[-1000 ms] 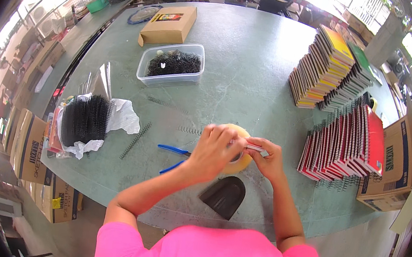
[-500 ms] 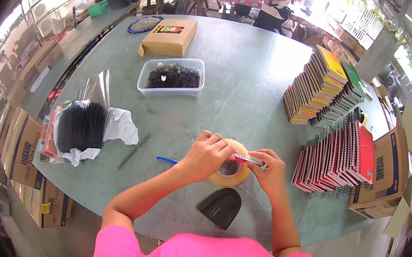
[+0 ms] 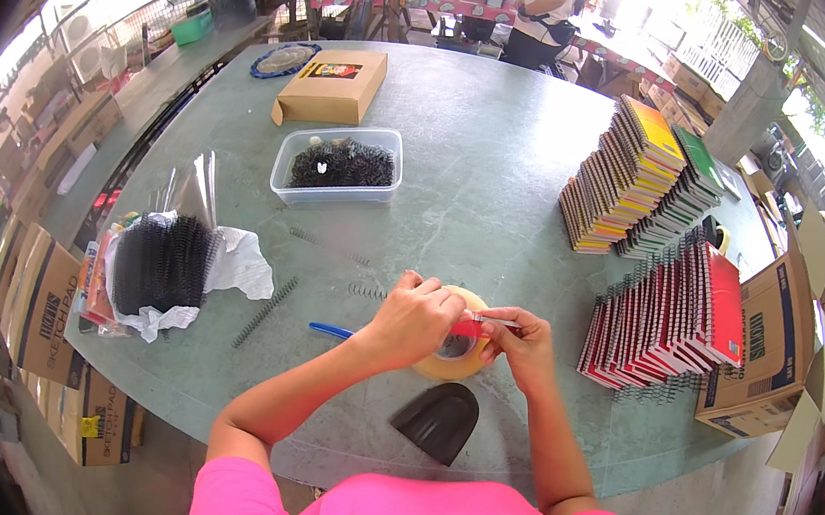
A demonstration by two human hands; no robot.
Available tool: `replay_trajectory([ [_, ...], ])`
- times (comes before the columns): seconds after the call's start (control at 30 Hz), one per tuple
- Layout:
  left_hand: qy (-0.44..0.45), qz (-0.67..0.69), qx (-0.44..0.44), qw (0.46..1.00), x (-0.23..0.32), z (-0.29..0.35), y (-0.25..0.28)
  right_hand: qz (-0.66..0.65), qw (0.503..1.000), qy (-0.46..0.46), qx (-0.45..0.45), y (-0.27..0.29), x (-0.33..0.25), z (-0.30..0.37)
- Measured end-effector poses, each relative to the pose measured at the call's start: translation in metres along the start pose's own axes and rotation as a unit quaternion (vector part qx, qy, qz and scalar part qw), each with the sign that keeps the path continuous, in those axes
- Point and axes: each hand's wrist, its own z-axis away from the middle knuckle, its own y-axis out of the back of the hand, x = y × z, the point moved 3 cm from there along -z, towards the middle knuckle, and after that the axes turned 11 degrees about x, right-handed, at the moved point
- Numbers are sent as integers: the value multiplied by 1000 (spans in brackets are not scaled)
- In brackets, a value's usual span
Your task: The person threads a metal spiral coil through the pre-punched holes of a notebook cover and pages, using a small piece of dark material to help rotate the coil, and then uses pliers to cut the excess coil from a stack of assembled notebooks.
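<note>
A: What are the hands doing?

B: Both meet over a tape roll (image 3: 455,361) lying flat on the green table (image 3: 504,157). The left hand (image 3: 413,320) curls over the roll's near-left rim, fingers bent and closed on it. The right hand (image 3: 516,344) pinches a small red cutter (image 3: 482,323) between thumb and fingertips, its thin blade end poking out just past the left fingers.

A: So neither hand is spread?

B: No. Both are narrow, the left wrapped on the roll, the right pinched on the cutter. The fingertips of the two hands nearly touch above the roll's hole.

A: What lies near them?

B: Just left of the left wrist, a blue pen (image 3: 330,330) lies on the table. Below both hands, toward the person, sits a dark wedge-shaped piece (image 3: 438,419). Further left of the left fingers lie loose wire coils (image 3: 264,311), and beyond those a bundle of black spirals (image 3: 161,261) on white paper.

A: And to the right?

B: Well apart from the right fingers, a row of red notebooks (image 3: 677,321) leans on edge beside a carton (image 3: 770,345). Beyond them stand yellow and green notebooks (image 3: 642,176).

A: Ahead of the fingers?

B: A clear tub (image 3: 339,164) of dark coils, and past it a flat brown box (image 3: 333,85). Another person (image 3: 544,10) stands at the far edge.
</note>
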Motion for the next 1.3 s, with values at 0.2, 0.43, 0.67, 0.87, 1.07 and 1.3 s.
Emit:
replay_trajectory([
  [0.2, -3, 24, 20, 999, -1, -1, -1, 1, 1000, 10, 10, -6, 0, 0],
  [0.43, 0, 15, 67, 998, 6, -8, 0, -22, 999, 40, 22, -18, -1, 1],
  [0.67, 20, -67, 4, 998, -5, -1, 10, 34, 998, 17, 46, -20, -2, -4],
  [0.87, 18, -43, 70, 996, 0, -7, 10, 66, 997, 36, -1, -14, 4, -9],
  [1.07, 53, -27, 1, 998, 2, -14, 7, 79, 996, 32, 13, -13, 1, -6],
  [1.3, 16, -40, -18, 999, -4, -10, -1, 36, 998, 45, 25, -10, 5, -5],
])
